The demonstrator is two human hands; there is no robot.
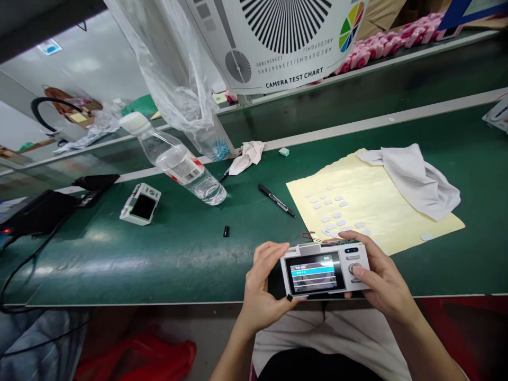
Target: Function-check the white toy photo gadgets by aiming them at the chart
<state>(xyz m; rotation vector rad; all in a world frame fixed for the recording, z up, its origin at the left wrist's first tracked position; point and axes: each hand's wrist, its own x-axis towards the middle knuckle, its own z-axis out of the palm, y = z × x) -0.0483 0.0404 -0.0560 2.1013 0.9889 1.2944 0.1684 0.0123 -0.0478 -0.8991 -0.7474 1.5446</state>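
A white digital camera (317, 271) is held up above the front edge of the green bench, its back turned to me. On its lit screen a menu shows, with one row in blue. My left hand (260, 288) grips the camera's left end, fingers at the top corner and thumb at the bottom corner. My right hand (379, 278) is wrapped round the other end, its thumb on the round button pad (354, 269). Thin red and black wires and a bit of green circuit board stick out along the top edge. The front of the camera is hidden.
A yellow sheet (325, 177) with several small white pads and a grey cloth (416, 180) lies behind. Nearby are a black marker (277, 200), its cap (226, 231), a tilted water bottle (178, 164) and another camera (141, 203). A test chart (293, 47) hangs above.
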